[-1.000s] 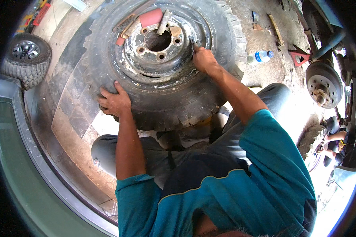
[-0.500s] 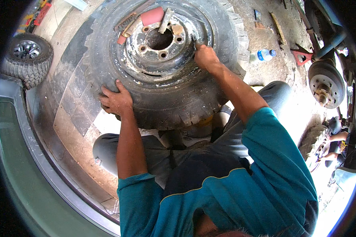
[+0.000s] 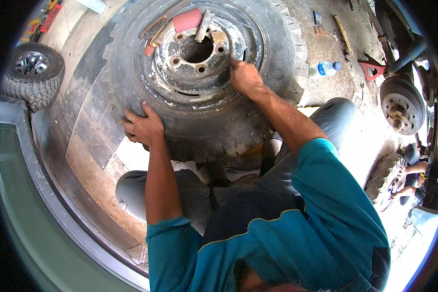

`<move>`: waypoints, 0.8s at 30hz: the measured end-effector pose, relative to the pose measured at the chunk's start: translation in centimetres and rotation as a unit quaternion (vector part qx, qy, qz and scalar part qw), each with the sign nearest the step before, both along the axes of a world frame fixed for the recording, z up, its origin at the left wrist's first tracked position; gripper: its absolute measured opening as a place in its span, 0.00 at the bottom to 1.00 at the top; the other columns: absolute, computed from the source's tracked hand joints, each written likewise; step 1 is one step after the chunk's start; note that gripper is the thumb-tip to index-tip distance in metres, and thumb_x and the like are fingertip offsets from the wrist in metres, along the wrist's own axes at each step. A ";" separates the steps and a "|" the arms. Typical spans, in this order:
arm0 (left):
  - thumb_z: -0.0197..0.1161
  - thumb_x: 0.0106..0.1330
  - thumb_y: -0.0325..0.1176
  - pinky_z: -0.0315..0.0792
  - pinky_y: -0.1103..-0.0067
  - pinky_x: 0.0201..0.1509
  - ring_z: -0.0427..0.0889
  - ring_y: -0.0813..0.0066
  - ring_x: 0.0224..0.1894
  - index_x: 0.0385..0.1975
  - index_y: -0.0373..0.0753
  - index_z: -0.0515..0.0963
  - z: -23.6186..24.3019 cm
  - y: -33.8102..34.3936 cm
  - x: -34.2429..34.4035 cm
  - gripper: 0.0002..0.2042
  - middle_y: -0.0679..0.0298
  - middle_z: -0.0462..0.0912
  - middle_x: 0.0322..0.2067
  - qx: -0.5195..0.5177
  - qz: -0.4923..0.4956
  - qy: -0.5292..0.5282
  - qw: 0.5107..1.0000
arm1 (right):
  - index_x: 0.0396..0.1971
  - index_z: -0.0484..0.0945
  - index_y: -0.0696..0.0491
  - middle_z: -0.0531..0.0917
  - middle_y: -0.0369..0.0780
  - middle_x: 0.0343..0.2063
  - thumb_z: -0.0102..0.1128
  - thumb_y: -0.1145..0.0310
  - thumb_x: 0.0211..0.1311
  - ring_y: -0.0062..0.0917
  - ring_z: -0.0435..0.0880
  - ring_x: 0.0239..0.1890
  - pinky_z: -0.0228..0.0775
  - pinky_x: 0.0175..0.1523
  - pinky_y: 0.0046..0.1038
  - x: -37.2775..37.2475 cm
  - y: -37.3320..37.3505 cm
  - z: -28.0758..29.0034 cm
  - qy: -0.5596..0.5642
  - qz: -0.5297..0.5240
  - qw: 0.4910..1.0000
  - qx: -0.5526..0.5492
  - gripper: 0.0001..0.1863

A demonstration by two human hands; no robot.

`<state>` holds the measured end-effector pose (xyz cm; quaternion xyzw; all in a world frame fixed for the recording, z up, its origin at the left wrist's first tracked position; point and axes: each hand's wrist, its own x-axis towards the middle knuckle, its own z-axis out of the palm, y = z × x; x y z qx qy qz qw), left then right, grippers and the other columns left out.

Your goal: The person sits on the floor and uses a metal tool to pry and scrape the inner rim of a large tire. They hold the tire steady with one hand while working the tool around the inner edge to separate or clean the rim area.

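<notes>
Before me lies a large worn tyre (image 3: 180, 136) on a steel rim (image 3: 190, 85) with flaking paint, bolt holes and a round centre hole. My left hand (image 3: 145, 125) rests on the tyre's near left sidewall, fingers spread. On the rim's right side, my right hand (image 3: 246, 78) is closed; what it grips is hidden by the fingers. Along the rim's far side lie a dark brush (image 3: 153, 27), a red sheet like sandpaper (image 3: 187, 20), a flat worn strip (image 3: 203, 26) and a small tan piece (image 3: 219, 37).
Right of the tyre are a water bottle (image 3: 328, 68), a paintbrush (image 3: 319, 24) and a wooden strip (image 3: 343, 34). A brake disc (image 3: 402, 106) and a red stand (image 3: 371, 70) are farther right. Another wheel (image 3: 33, 73) stands left, beside a green vehicle panel (image 3: 29, 204). Another person's arm (image 3: 416, 168) shows at far right.
My right hand has shifted left and slightly down along the rim. A thin tip that showed beyond its fingers is no longer visible. My left hand stays in place.
</notes>
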<state>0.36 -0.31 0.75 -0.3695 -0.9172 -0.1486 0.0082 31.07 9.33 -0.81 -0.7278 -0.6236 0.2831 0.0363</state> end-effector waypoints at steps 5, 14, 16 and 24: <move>0.54 0.70 0.61 0.48 0.48 0.73 0.57 0.38 0.72 0.72 0.43 0.60 0.4 0.0 0.1 0.38 0.38 0.58 0.69 -0.008 0.006 0.011 1.000 | 0.51 0.80 0.54 0.84 0.57 0.45 0.48 0.59 0.71 0.49 0.84 0.51 0.75 0.59 0.47 3.7 0.0 2.1 0.077 -0.034 0.993 0.085 0.19; 0.57 0.68 0.62 0.50 0.47 0.71 0.64 0.39 0.68 0.70 0.43 0.62 -0.4 0.2 -0.1 0.37 0.42 0.65 0.65 0.018 -0.009 0.042 0.999 | 0.58 0.74 0.54 0.83 0.58 0.48 0.48 0.62 0.68 0.53 0.82 0.52 0.74 0.60 0.47 4.3 0.5 0.1 0.089 0.026 0.995 0.049 0.22; 0.56 0.68 0.62 0.50 0.47 0.72 0.62 0.39 0.69 0.71 0.43 0.61 -0.2 0.2 -0.2 0.38 0.42 0.64 0.65 0.009 -0.012 0.031 0.999 | 0.58 0.74 0.56 0.83 0.58 0.46 0.47 0.64 0.68 0.53 0.83 0.51 0.75 0.60 0.46 3.8 -0.3 0.6 0.067 0.025 0.996 0.051 0.22; 0.55 0.69 0.62 0.51 0.45 0.70 0.61 0.38 0.69 0.71 0.42 0.60 0.2 -0.4 0.3 0.38 0.40 0.62 0.66 0.001 -0.014 0.031 0.999 | 0.55 0.75 0.58 0.83 0.58 0.47 0.43 0.69 0.68 0.51 0.83 0.52 0.76 0.59 0.47 3.6 0.2 2.2 0.003 0.118 0.993 -0.025 0.20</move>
